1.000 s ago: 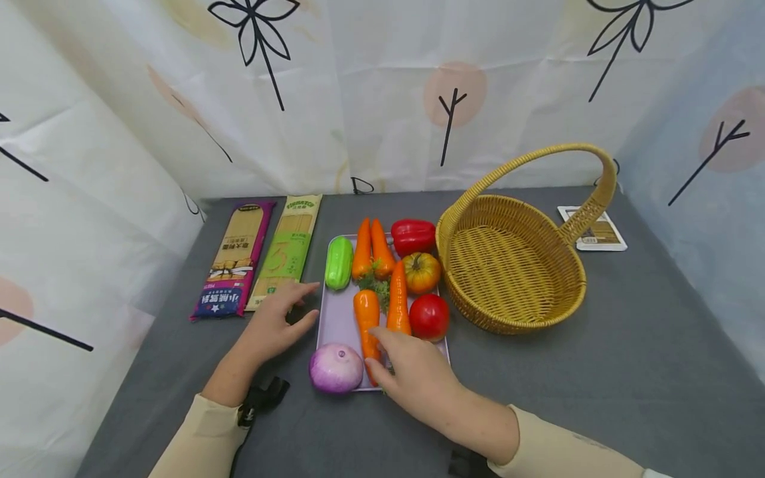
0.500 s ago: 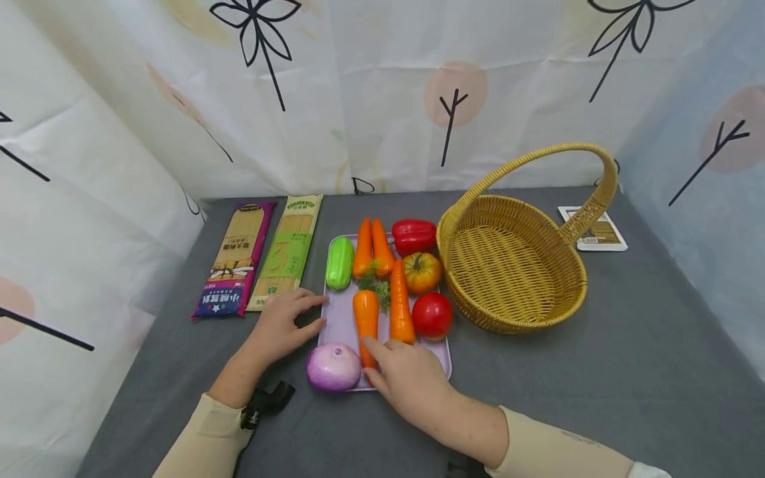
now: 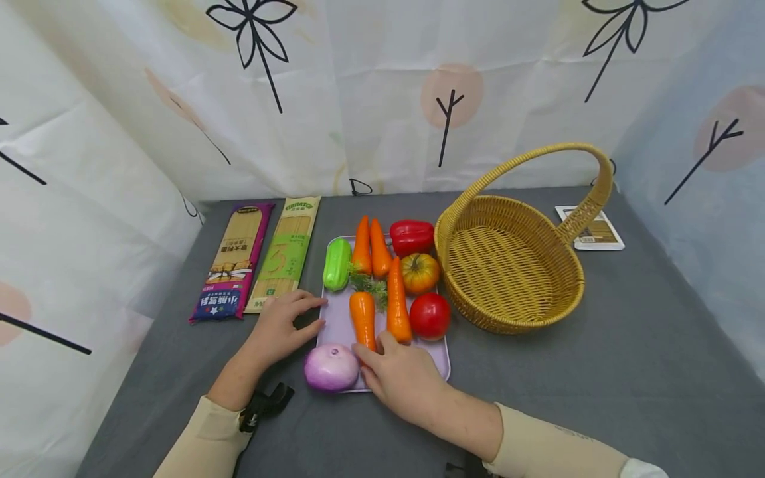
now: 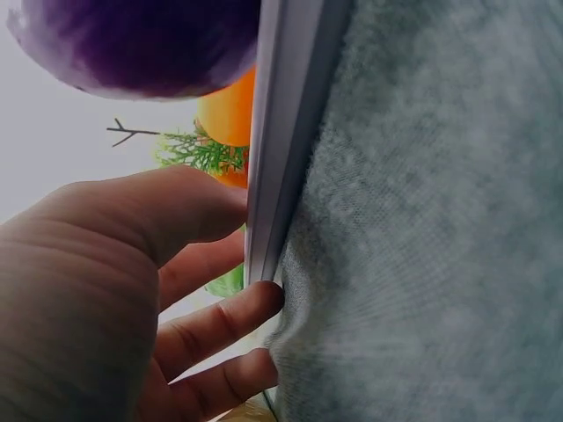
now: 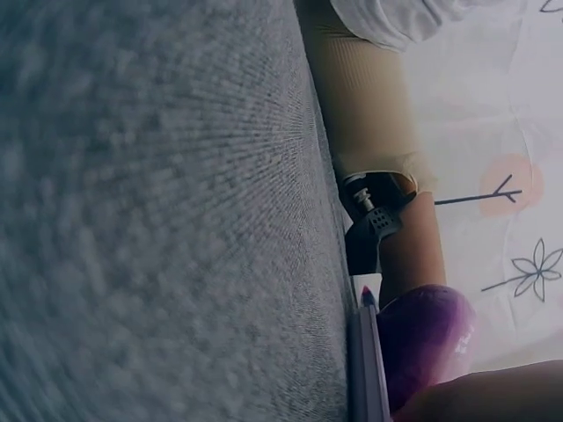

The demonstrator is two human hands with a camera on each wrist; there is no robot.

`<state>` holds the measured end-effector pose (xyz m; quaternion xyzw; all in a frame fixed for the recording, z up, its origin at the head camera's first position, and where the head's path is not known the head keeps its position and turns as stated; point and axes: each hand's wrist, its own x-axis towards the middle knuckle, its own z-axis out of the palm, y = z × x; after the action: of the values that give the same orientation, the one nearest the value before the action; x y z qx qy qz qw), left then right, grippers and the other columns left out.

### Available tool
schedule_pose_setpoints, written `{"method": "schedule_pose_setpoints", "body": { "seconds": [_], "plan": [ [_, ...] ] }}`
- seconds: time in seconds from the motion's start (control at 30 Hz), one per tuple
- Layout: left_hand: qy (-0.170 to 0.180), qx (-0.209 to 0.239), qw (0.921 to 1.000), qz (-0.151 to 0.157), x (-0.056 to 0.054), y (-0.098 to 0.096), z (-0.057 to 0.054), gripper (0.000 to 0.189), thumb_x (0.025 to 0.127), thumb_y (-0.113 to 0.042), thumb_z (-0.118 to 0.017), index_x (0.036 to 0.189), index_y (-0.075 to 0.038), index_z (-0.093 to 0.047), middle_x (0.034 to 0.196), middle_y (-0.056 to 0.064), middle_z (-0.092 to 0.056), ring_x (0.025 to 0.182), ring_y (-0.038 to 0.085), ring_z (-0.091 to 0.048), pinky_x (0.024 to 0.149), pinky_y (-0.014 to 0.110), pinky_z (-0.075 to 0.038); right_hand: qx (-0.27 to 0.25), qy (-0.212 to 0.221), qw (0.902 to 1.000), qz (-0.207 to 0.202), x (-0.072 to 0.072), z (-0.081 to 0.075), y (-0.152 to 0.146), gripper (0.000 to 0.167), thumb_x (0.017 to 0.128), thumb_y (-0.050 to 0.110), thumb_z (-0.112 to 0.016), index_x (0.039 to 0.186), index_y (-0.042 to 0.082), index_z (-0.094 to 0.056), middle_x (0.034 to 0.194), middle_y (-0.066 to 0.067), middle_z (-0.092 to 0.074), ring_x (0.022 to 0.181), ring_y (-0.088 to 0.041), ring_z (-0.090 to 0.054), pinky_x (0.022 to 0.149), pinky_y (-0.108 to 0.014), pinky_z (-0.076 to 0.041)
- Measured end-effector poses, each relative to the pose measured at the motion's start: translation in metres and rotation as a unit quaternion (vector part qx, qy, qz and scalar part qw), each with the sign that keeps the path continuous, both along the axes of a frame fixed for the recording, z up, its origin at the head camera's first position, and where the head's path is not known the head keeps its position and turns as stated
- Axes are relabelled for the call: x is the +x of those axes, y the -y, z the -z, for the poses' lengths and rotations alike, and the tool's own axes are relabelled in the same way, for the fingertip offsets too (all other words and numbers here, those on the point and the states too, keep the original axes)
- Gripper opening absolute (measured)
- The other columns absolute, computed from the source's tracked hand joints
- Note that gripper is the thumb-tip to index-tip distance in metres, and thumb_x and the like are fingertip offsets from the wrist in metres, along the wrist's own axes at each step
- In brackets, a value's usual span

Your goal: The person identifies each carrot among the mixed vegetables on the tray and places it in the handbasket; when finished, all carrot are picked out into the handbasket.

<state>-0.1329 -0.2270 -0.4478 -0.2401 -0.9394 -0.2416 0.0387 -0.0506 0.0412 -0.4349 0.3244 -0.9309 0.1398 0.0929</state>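
In the head view, a lilac tray (image 3: 383, 387) holds vegetables. My right hand (image 3: 409, 382) reaches over its front and grips the lower end of the front carrot (image 3: 362, 318), whose tip is hidden under the fingers. An onion (image 3: 331, 367) sits just left of that hand. A second carrot (image 3: 398, 309) lies close by on the right, with green fronds (image 3: 375, 290) behind. My left hand (image 3: 283, 332) rests at the tray's left edge. In the left wrist view, its thumb (image 4: 211, 207) touches the tray's side wall (image 4: 281, 132), with the fingers loosely spread.
Two more carrots, a green vegetable (image 3: 337, 264), a red pepper (image 3: 412, 238), a small pumpkin (image 3: 420, 273) and a tomato (image 3: 429, 317) fill the tray's rear and right. A wicker basket (image 3: 508, 265) stands right. Two noodle packs (image 3: 236, 259) lie left; a white packet (image 3: 599, 229) lies behind the basket.
My left hand has moved to the tray's left edge. The right hand has shifted slightly left along the front carrot's lower end, and the carrot and fronds have moved a little.
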Motion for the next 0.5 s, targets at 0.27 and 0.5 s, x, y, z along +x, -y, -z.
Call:
{"method": "schedule_pose_setpoints", "body": {
  "seconds": [0.27, 0.5],
  "plan": [
    [0.010, -0.005, 0.9999, -0.005, -0.0005, -0.0009, -0.0001, 0.038, 0.089, -0.029, -0.080, 0.125, -0.019, -0.074, 0.113, 0.003, -0.069, 0.103, 0.024, -0.060, 0.079, 0.040, -0.036, -0.009, -0.006, 0.9999, 0.001, -0.0027, 0.0037, 0.0006, 0.027, 0.095, 0.035, -0.071, 0.119, 0.022, -0.073, 0.084, -0.005, -0.057, 0.049, -0.011, -0.042, 0.043, -0.023, -0.038],
    [0.011, -0.003, 0.9999, -0.007, -0.0008, -0.0008, 0.0007, 0.038, 0.089, -0.028, -0.080, 0.125, -0.019, -0.075, 0.113, 0.003, -0.069, 0.104, 0.024, -0.060, 0.079, 0.040, -0.037, -0.048, 0.030, 0.9984, 0.009, -0.0051, 0.0038, -0.0002, 0.032, 0.091, 0.029, -0.075, 0.121, 0.018, -0.073, 0.082, -0.002, -0.061, 0.058, -0.012, -0.052, 0.049, -0.025, -0.042]
  ]
}}
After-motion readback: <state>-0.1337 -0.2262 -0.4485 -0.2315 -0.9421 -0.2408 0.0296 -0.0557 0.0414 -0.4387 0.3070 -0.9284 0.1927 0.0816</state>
